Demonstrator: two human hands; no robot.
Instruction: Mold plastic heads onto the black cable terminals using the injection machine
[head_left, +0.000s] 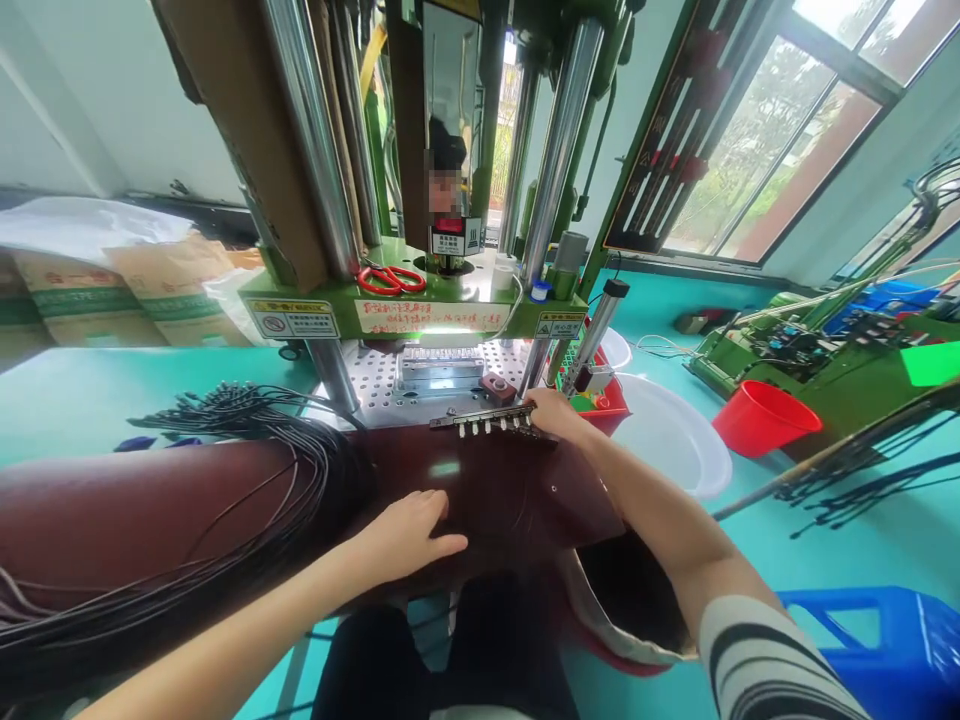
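Observation:
My right hand (556, 412) is closed round the right end of a dark metal bar (487, 418) with several small white-tipped pieces along its lower side. The bar is at the far edge of the dark red-brown tabletop (480, 480), in front of the press. Over the tabletop, nearer to me, my left hand (412, 535) is empty, its thumb stretched out apart from the fingers. Left of it lies a thick bundle of black cables (322, 470), whose connector ends (217, 405) are heaped at the back. Behind the bar, a metal mould block (440, 370) sits on the perforated press bed (367, 385).
The green press (300, 325) stands ahead with steel columns; red-handled scissors (390, 280) lie on its ledge. A small brown block with a knob (498, 387) is beside the mould. At right are a white basin (675, 440), a red bucket (766, 418) and a blue container (885, 640).

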